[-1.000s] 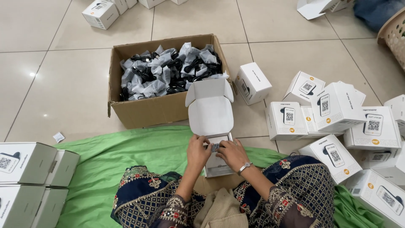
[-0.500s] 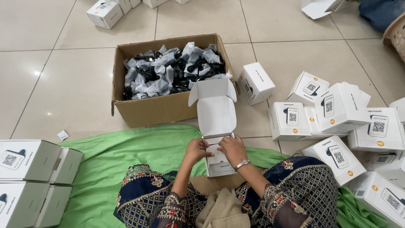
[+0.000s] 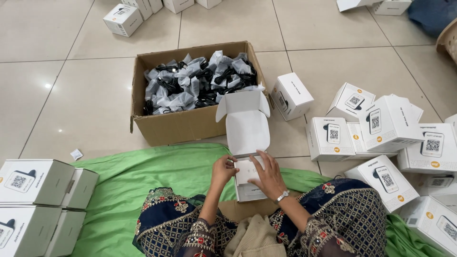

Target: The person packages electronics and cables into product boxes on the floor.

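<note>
Centrally, our left hand (image 3: 223, 170) grips the open white box (image 3: 248, 178) at its left edge to steady it, while our right hand (image 3: 267, 175) lies flat, fingers spread, over the contents.

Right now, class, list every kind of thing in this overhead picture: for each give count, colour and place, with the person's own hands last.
open small box: one, white, lid up, on the person's lap edge.
cardboard carton: one, brown, on the floor ahead.
bagged cables: many, black in grey bags, filling the carton.
closed boxes right: a dozen or so, white, heaped on the tiles.
stacked boxes left: four visible, white, beside the cloth.
far boxes: several, white, top edge.
cloth: one, green, under the person.
basket: one, beige, top right.
left hand: at the box's left edge.
right hand: flat on the box's contents, wearing a wristwatch.
</note>
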